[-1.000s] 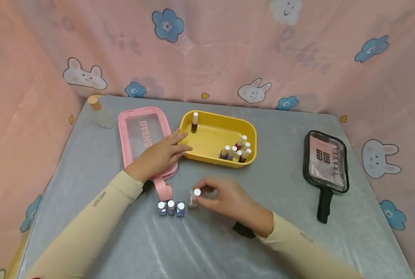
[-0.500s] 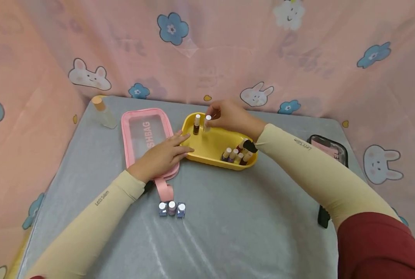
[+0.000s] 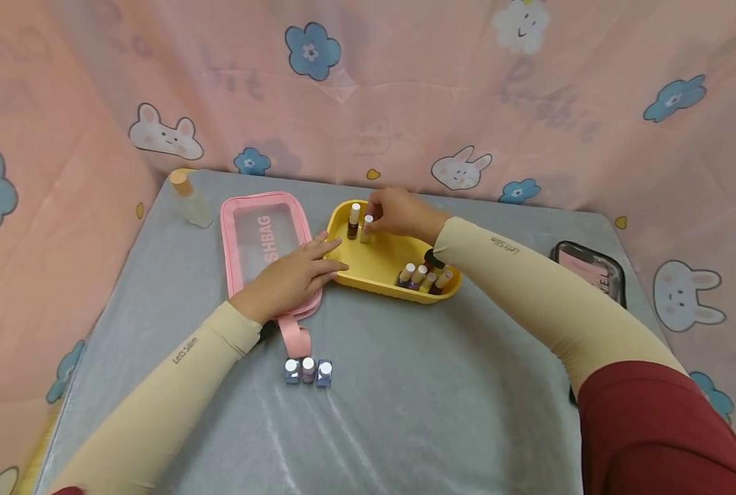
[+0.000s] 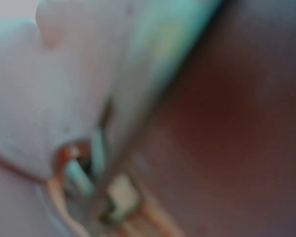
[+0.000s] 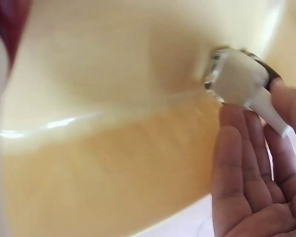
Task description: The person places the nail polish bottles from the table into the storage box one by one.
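My right hand (image 3: 402,212) pinches a clear nail polish bottle (image 3: 366,236) by its white cap, upright inside the yellow tray (image 3: 368,260). In the right wrist view the clear bottle (image 5: 237,78) is close over the tray floor, with fingers around its cap. Right beside it stands a dark nail polish bottle (image 3: 352,227). Several more bottles (image 3: 420,277) cluster at the tray's right end. My left hand (image 3: 290,280) lies with extended fingers across the pink zip bag (image 3: 229,240), fingertips at the tray's left rim. The left wrist view is blurred.
Three nail polish bottles (image 3: 308,371) stand in a row on the grey table, just below the bag's pink strap (image 3: 295,337). A frosted bottle with a wooden-coloured cap (image 3: 191,205) is at the back left. My right sleeve partly covers a black-edged travel pouch (image 3: 593,269).
My right hand has carried the clear bottle from beside the row on the table up into the tray, then lowered it next to the dark bottle. My left hand stays at the rim.
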`<state>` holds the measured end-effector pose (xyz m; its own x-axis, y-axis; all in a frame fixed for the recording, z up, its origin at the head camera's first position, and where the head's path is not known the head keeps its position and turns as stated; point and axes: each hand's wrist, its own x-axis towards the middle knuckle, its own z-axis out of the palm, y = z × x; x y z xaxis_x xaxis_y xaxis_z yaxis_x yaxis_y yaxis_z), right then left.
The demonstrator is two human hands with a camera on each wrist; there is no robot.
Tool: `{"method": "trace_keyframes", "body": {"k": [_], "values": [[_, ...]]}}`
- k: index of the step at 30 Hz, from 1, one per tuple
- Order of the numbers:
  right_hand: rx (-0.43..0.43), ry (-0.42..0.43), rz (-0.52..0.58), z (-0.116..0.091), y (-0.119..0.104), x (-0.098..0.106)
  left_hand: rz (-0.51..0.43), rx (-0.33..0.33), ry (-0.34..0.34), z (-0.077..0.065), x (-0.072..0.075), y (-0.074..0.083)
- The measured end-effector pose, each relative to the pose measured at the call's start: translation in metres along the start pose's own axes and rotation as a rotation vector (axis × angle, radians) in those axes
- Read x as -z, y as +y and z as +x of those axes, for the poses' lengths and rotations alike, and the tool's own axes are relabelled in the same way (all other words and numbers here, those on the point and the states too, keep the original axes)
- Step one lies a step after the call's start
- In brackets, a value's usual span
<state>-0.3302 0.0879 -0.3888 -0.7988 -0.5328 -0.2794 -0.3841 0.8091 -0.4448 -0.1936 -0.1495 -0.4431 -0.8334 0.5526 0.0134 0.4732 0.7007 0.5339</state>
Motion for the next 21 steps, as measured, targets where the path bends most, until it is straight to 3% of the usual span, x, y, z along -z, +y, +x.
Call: {"method": "trace_keyframes", "body": {"k": [8,11,14,17,21], "values": [[-0.005,-0.012,-0.037,-0.011,-0.003,0.01,-0.003,-0.001,-0.009,0.0,0.001,0.001],[-0.012,0.032,-0.036,-0.032,-0.02,0.027,-0.004,0.0,-0.014,-0.001,0.001,0.002],[0.065,0.12,0.02,-0.069,-0.045,0.036,-0.007,-0.004,-0.006,0.0,0.002,0.002],[0.196,0.178,0.128,-0.112,-0.068,0.019,0.005,-0.015,0.012,0.0,0.002,0.002],[0.342,0.18,0.276,-0.15,-0.078,-0.037,0.012,-0.016,0.014,0.0,0.001,0.003]]}}
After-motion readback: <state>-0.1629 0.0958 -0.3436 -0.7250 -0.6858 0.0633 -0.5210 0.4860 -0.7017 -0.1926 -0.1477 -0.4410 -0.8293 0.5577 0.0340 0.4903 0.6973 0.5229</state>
